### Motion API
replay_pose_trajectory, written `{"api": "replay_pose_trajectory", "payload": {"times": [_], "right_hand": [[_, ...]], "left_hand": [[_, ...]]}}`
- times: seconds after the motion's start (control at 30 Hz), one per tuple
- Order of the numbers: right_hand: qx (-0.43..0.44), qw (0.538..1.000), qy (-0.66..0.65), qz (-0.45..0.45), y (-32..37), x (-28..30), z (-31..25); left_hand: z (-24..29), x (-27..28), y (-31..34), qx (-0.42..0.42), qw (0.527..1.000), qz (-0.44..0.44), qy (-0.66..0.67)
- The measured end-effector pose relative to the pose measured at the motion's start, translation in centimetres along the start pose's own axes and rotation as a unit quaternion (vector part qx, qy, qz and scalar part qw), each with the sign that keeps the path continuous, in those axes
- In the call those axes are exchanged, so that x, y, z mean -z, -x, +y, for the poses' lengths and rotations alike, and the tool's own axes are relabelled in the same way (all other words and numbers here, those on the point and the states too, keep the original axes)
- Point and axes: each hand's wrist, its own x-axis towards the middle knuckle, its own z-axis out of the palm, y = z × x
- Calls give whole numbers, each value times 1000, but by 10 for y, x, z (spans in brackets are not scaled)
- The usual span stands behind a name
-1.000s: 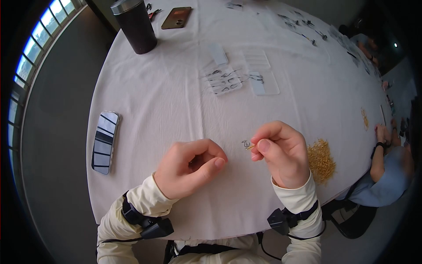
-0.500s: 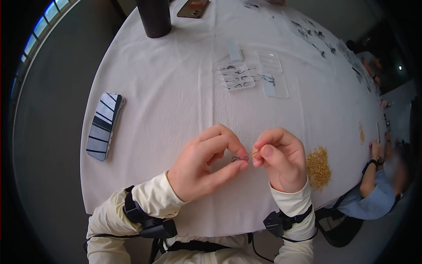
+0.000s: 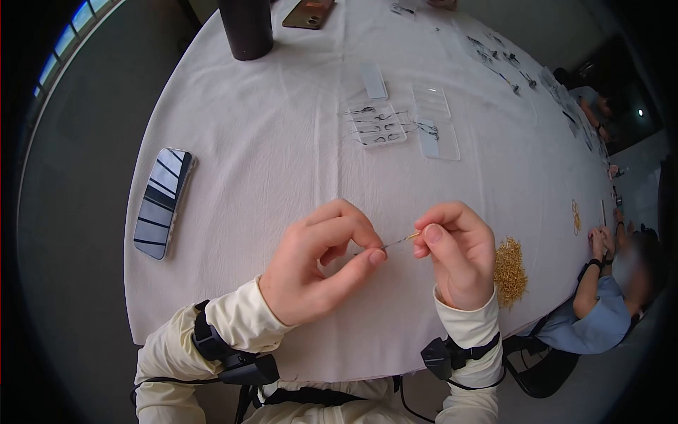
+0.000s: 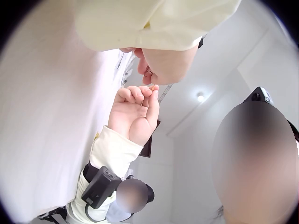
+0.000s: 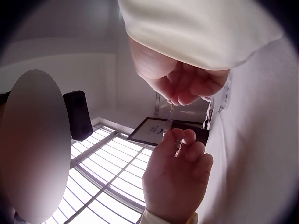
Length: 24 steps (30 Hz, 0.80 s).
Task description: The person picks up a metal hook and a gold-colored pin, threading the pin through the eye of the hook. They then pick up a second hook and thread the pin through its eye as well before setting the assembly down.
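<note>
Thumb and forefinger of my left hand [image 3: 314,265] pinch a small dark wire piece with curved ends, like fish hooks, mostly hidden by the fingertips. A short thin grey strand [image 3: 393,244] runs from it toward my right hand [image 3: 462,254]. There the thumb and fingers pinch a slim gold piece [image 3: 412,236], and the strand meets its tip. In the right wrist view, the gold piece [image 5: 172,107] hangs between the two hands, with a dark curved bit [image 5: 179,145] showing among the left fingers. Beside my right hand lies a pile of small gold pieces [image 3: 510,274].
An open clear compartment box [image 3: 381,127] with hooks and its lid [image 3: 441,141] lie ahead. A phone [image 3: 164,205] rests at left; a dark tumbler [image 3: 246,32] and another phone [image 3: 308,13] stand farther back. Another person [image 3: 607,304] sits at the right edge.
My left hand has moved right to meet my right hand and taken hold of the dark wire piece. Since half a second ago the hands have drawn slightly apart, showing the strand between them.
</note>
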Motion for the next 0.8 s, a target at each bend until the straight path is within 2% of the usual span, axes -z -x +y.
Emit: {"api": "replay_pose_trajectory", "payload": {"times": [0.43, 0.5, 0.6, 0.73, 0.8], "right_hand": [[10, 998, 64, 21, 0, -3, -6], [86, 981, 174, 25, -1, -1, -3], [124, 963, 237, 24, -2, 2, -1], [106, 965, 240, -17, -3, 10, -6], [53, 973, 219, -43, -2, 11, -10]], "left_hand": [[-1, 1, 2, 9, 1000, 6, 24], [-1, 2, 2, 15, 999, 6, 35], [-3, 3, 3, 24, 999, 3, 41], [-3, 4, 3, 28, 996, 10, 86], [-2, 5, 2, 32, 995, 7, 91]]}}
